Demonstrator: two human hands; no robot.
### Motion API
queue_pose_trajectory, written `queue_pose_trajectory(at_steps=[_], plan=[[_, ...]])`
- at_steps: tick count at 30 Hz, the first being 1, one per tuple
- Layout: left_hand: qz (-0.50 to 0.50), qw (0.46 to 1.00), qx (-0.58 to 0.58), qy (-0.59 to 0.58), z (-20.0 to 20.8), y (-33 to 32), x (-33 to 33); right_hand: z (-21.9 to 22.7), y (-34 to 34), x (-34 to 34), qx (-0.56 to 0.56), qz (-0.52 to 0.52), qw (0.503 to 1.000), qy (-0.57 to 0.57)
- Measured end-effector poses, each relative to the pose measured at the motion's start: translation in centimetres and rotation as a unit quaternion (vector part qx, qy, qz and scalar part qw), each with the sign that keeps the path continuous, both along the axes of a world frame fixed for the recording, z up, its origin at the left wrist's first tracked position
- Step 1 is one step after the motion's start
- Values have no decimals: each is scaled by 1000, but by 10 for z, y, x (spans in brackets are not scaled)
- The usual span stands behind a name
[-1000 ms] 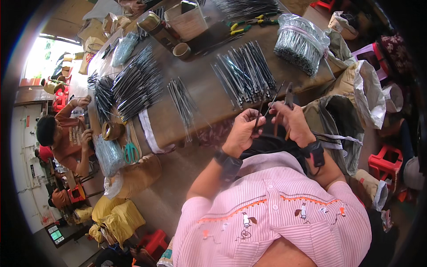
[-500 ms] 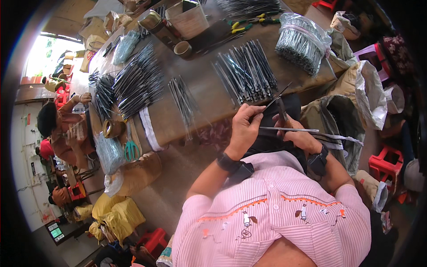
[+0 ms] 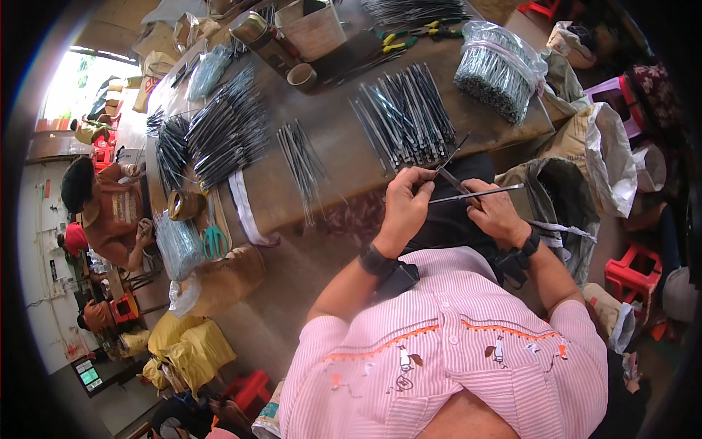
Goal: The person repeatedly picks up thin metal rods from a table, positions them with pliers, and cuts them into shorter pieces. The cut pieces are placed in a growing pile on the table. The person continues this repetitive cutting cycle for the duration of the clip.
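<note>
My left hand (image 3: 406, 203) is closed in a pinch on a thin dark strip (image 3: 458, 148), whose free end points up and away to the right. A flat-bladed tool like a knife (image 3: 455, 180) runs from my right hand (image 3: 499, 211) toward the left fingertips. My right fingers are closed around its near end, so its handle is mostly hidden. A longer grey strip (image 3: 501, 190) crosses between both hands just below the blade; which hand grips it I cannot tell. Both hands are over my dark-clothed lap, at the table's near edge.
On the brown table (image 3: 333, 183) lie a spread bundle of strips (image 3: 409, 113), a small bundle (image 3: 300, 168) and a large pile (image 3: 230, 132). A plastic-wrapped bundle (image 3: 501, 69), yellow-handled pliers (image 3: 398, 45) and teal-handled scissors (image 3: 216, 243) lie around. Open sacks (image 3: 559, 197) stand right; a co-worker (image 3: 110, 208) sits left.
The blade has swung from nearly upright to slanting toward my left fingertips. The longer strip's right end has tilted upward. My right hand has turned slightly; my left stays nearly in place.
</note>
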State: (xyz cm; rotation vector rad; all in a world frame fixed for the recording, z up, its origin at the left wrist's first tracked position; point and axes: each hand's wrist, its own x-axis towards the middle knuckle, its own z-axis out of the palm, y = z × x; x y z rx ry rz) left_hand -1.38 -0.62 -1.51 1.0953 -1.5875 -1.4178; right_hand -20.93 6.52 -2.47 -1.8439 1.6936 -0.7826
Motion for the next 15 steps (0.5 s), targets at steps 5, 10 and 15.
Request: queue_pose_trajectory(at_steps=[5, 10, 15], plan=[[-5, 999, 45, 13, -4, 2, -1, -3, 2, -4, 63, 1, 997, 32], [-7, 992, 121, 31, -3, 0, 4, 1, 1, -1, 85, 12, 996, 34], [82, 965, 207, 135, -9, -19, 29, -2, -1, 6, 71, 4, 995, -64]])
